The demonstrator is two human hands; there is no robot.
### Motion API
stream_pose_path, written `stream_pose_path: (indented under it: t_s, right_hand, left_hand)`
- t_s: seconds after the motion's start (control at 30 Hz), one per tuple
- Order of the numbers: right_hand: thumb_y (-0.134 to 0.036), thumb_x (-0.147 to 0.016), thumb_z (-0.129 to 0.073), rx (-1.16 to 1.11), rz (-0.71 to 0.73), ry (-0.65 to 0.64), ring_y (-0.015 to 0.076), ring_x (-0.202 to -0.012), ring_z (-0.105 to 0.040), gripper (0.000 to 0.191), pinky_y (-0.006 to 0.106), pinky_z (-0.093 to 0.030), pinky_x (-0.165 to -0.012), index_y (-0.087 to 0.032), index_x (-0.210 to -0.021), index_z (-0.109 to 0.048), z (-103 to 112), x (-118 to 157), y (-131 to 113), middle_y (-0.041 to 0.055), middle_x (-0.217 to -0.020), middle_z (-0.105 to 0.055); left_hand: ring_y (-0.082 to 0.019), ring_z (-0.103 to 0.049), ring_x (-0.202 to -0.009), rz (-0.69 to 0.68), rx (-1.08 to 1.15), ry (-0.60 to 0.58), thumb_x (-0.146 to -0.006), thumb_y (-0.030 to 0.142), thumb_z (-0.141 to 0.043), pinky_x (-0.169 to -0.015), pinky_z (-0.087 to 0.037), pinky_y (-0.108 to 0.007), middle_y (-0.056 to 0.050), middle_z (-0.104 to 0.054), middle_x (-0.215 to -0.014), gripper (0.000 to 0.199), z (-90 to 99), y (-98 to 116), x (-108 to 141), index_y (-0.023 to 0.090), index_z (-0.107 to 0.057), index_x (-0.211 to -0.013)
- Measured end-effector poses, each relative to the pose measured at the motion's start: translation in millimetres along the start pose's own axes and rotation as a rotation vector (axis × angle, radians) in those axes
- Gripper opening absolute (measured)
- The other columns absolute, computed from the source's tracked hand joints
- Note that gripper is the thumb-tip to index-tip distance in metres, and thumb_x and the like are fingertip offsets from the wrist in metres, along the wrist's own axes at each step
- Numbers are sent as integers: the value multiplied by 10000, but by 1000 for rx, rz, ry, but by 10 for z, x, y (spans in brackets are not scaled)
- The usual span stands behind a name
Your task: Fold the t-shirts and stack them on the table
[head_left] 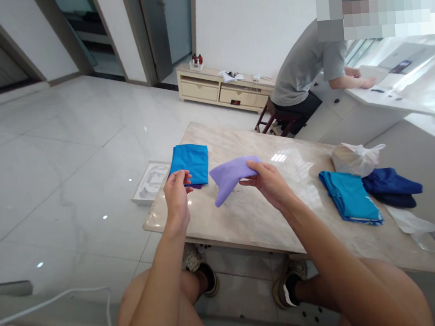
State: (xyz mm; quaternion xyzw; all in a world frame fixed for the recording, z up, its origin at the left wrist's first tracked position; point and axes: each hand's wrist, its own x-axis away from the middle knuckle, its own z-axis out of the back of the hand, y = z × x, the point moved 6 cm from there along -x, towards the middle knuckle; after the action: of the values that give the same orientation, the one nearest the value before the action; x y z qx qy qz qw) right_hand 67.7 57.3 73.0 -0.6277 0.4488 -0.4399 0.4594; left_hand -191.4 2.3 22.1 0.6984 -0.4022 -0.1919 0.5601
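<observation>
A light purple cloth (233,173) hangs from my right hand (266,178), pinched between thumb and fingers above the marble-topped table. Its free end droops to the left. My left hand (178,193) is raised at the table's left end, fingers loosely curled and apart, with nothing visible in them. Just behind that hand lies a folded blue cloth (191,160), with a dark purple edge showing beneath it. My left hand overlaps its near corner in the view; whether they touch I cannot tell.
Folded teal cloths (350,196), a dark blue cloth (392,185) and a white plastic bag (362,158) lie on the table's (237,228) right side. A white box (149,180) stands past its left end. Behind, a person in a grey shirt (300,68) sits on a stool.
</observation>
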Motion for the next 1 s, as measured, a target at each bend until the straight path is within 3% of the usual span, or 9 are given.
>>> stream_pose_path:
  t_s: [0.23, 0.3, 0.4, 0.5, 0.6, 0.73, 0.83, 0.9, 1.0]
  right_hand:
    - [-612, -858, -878, -124, 160, -94, 223, -1008, -779, 483, 311, -654, -818, -238, -1116, -715, -740, -1030, -260, 15, -967, -766]
    - [-595, -900, -826, -145, 132, -84, 225, -1025, -785, 451, 301, -645, -809, -248, -1157, -698, -884, -1242, -67, 6, -985, -762]
    - [-502, -982, -732, -114, -44, -20, 213, -959, -803, 325, 296, -634, -768, -240, -1167, -673, -936, -1364, 553, 11, -1015, -767]
    - [-402, -1044, -674, 47, -393, -28, 199, -878, -816, 215, 267, -605, -684, -203, -1125, -671, -841, -1226, 1304, 69, -1071, -809]
    - [-394, -1084, -649, 202, -573, -122, 188, -862, -821, 246, 233, -579, -639, -157, -1059, -707, -694, -1029, 1681, 138, -1098, -844]
    - [-538, -1112, -612, 433, -531, -315, 208, -840, -825, 457, 272, -605, -676, -141, -946, -764, -554, -891, 1579, 166, -1074, -855]
    - [-542, -1126, -573, 873, -300, -335, 254, -881, -828, 502, 345, -625, -802, -162, -866, -772, -315, -761, 1279, 161, -1036, -851]
    - [-477, -1107, -610, 1223, -80, -282, 317, -1048, -818, 391, 410, -606, -959, -169, -976, -812, -47, -570, 1080, 170, -1091, -845]
    - [-410, -1103, -573, 1468, 40, -206, 350, -1311, -732, 429, 460, -547, -1126, -157, -1409, -734, 567, -97, 1007, 199, -1406, -764]
  left_hand:
    - [-127, -580, -739, 19, 127, 82, -668, 432, -762, -571, -434, -210, -6, -659, -832, 300, 107, 63, -125, 199, -704, -847]
    - [-119, -566, -723, 23, 185, 105, -668, 409, -761, -568, -414, -212, 3, -645, -822, 281, 128, 78, -167, 201, -691, -843]
    - [-106, -541, -693, 26, 280, 158, -680, 397, -767, -568, -387, -216, 18, -625, -806, 267, 187, 80, -222, 208, -661, -837]
    - [-97, -520, -666, 47, 343, 183, -684, 381, -774, -563, -361, -218, 34, -594, -778, 272, 231, 46, -253, 213, -627, -839]
    - [-102, -527, -663, 78, 323, 115, -713, 395, -767, -565, -353, -224, 37, -581, -770, 276, 187, -2, -265, 218, -608, -854]
    - [-108, -538, -667, 105, 249, 22, -721, 426, -772, -564, -363, -228, 28, -592, -776, 304, 58, -52, -238, 216, -603, -862]
    - [-108, -536, -656, 130, 188, -23, -680, 447, -800, -543, -365, -222, 24, -600, -772, 350, -56, -86, -194, 209, -618, -861]
    - [-111, -546, -656, 138, 134, -56, -659, 463, -809, -531, -371, -215, 16, -614, -772, 372, -144, -111, -161, 201, -639, -861]
    - [-122, -562, -663, 130, 41, -130, -639, 487, -810, -530, -399, -212, 1, -637, -766, 384, -296, -162, -85, 197, -666, -845]
